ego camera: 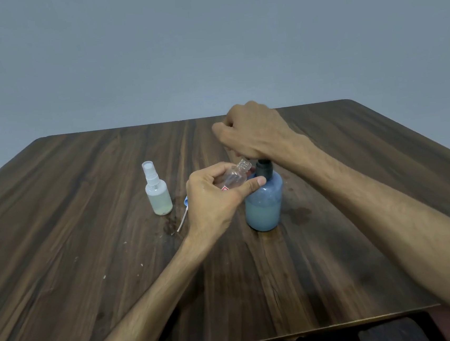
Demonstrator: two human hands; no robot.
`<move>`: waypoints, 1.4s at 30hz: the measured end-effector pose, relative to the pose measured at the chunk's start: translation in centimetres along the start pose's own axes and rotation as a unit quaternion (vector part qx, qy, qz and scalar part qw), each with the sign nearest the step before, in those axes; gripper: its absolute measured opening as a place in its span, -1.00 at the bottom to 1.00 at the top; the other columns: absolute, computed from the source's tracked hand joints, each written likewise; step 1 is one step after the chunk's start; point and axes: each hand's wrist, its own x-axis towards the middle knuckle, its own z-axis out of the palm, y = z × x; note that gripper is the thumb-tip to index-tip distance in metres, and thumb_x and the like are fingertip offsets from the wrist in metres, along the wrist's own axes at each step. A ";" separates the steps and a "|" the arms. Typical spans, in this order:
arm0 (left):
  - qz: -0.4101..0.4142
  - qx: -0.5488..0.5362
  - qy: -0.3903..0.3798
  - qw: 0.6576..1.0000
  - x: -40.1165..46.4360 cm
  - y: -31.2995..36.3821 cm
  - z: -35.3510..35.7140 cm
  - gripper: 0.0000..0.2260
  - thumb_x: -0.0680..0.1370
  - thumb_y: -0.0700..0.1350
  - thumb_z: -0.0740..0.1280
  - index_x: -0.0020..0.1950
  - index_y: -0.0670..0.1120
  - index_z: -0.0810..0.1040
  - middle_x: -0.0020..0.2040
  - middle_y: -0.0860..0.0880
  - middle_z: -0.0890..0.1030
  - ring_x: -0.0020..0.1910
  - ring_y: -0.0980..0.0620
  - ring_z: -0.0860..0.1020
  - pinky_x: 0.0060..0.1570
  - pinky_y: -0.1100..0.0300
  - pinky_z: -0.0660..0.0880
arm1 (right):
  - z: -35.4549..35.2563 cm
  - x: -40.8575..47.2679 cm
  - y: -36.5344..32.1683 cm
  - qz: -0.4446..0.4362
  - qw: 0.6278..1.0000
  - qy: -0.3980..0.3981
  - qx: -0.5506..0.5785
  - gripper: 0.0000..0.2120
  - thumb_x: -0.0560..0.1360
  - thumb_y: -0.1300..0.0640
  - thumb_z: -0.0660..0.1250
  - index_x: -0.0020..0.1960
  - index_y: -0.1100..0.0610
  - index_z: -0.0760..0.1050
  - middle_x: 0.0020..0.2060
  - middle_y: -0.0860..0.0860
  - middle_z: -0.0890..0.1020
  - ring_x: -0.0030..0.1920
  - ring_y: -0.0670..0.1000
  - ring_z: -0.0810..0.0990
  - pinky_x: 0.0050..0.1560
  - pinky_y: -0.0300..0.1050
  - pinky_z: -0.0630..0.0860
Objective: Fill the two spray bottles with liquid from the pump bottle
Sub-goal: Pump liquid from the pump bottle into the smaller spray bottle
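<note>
My left hand (215, 196) pinches the open, near-empty spray bottle (234, 177), tilted under the nozzle. My right hand (253, 132) curls down on the pump bottle (264, 205). The other spray bottle (158, 193) stands capped, part-filled, so roughly halfway.

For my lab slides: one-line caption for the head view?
Left hand tilts an uncapped clear spray bottle toward the blue pump bottle, right hand on its pump.
</note>
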 end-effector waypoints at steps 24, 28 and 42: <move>-0.003 0.006 0.001 1.000 0.1 0.3 0.0 -0.79 0.35 -0.20 0.72 -0.10 -0.19 0.78 -0.24 -0.02 0.77 -0.25 0.14 0.68 -0.21 0.22 0.61 | 0.2 0.2 0.3 -0.009 1.000 0.015 0.011 -0.53 0.55 -0.04 0.10 -0.22 0.27 0.60 -0.28 0.14 0.74 -0.27 0.15 0.62 -0.10 -0.04 0.54; -0.010 0.003 0.002 1.000 0.2 0.4 0.1 -0.79 0.34 -0.21 0.72 -0.10 -0.18 0.78 -0.22 -0.01 0.77 -0.23 0.13 0.69 -0.19 0.20 0.62 | 0.6 0.1 0.2 -0.006 1.000 -0.008 -0.002 -0.52 0.58 -0.03 0.11 -0.13 0.26 0.68 -0.24 0.13 0.76 -0.13 0.18 0.68 -0.13 -0.05 0.50; -0.011 0.007 -0.002 1.000 0.3 0.3 0.0 -0.79 0.34 -0.19 0.72 -0.11 -0.18 0.78 -0.24 -0.03 0.77 -0.25 0.12 0.68 -0.20 0.15 0.62 | 0.5 0.2 0.3 0.009 1.000 -0.019 0.002 -0.50 0.57 -0.07 0.11 -0.12 0.24 0.69 -0.23 0.10 0.76 -0.17 0.13 0.68 -0.07 -0.04 0.55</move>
